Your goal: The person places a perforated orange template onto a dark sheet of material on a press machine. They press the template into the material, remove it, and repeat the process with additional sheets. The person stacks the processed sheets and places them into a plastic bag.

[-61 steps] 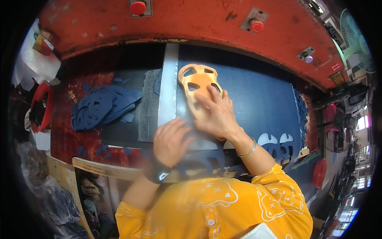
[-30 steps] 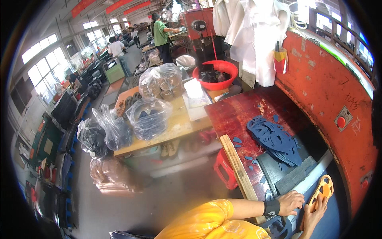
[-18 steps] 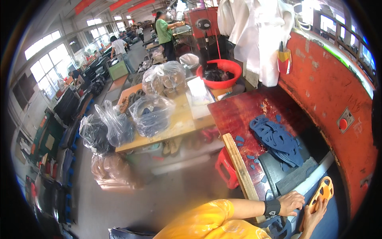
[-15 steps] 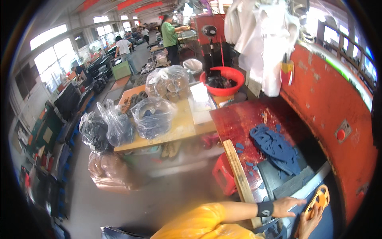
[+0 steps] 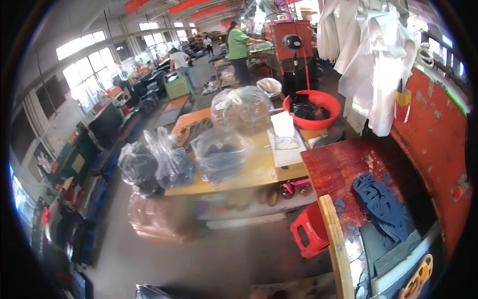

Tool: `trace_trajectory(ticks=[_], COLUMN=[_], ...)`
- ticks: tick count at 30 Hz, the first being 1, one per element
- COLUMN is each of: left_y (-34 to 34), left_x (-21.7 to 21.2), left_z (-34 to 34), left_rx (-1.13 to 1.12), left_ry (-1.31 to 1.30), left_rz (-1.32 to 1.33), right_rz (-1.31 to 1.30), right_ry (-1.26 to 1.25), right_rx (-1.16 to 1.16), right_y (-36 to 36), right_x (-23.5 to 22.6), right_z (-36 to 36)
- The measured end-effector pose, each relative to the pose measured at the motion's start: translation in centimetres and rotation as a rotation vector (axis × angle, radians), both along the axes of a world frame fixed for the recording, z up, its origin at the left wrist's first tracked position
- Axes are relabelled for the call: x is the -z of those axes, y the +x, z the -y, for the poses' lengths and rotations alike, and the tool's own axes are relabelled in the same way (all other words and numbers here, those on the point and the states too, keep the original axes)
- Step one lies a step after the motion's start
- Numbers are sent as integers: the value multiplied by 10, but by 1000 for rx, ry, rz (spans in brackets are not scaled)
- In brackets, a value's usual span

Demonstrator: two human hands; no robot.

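Neither of my hands shows in the head view. At the lower right edge lies an orange cutting die [image 5: 417,278] with oval holes, on a dark blue sheet beside a pale strip [image 5: 404,263]. Above it a pile of blue cut-out pieces [image 5: 382,204] rests on the red-brown bench top [image 5: 343,167]. A wooden board [image 5: 334,249] runs along the bench's left edge.
A yellow table [image 5: 259,172] holds several clear plastic bags [image 5: 221,154] of dark parts, papers [image 5: 288,139] and a red basin [image 5: 312,109]. A red stool [image 5: 308,234] stands on the grey floor. White cloth [image 5: 378,65] hangs at the right. People [image 5: 239,50] work far back.
The view has swung away from the bench to the left, toward the room. My hands and yellow sleeve, resting by the orange die half a second ago, have left the picture.
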State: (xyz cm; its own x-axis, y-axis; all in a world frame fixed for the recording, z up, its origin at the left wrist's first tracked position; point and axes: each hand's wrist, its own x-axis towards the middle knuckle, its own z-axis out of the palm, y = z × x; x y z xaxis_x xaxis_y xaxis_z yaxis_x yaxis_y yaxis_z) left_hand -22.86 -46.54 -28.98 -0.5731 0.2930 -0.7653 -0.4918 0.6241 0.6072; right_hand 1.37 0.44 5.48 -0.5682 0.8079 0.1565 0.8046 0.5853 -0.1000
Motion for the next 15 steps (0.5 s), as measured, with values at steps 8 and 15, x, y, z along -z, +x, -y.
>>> trace_trajectory(ticks=[8, 15], left_y=[90, 54], left_x=[74, 35], left_z=[52, -21], left_rx=[224, -302], left_ry=[-64, 235], left_rz=[-51, 184], right_rz=[-227, -148], right_ry=[-79, -17], right_rx=[-90, -65], right_y=[-9, 2], right_x=[-9, -14], right_z=[23, 15])
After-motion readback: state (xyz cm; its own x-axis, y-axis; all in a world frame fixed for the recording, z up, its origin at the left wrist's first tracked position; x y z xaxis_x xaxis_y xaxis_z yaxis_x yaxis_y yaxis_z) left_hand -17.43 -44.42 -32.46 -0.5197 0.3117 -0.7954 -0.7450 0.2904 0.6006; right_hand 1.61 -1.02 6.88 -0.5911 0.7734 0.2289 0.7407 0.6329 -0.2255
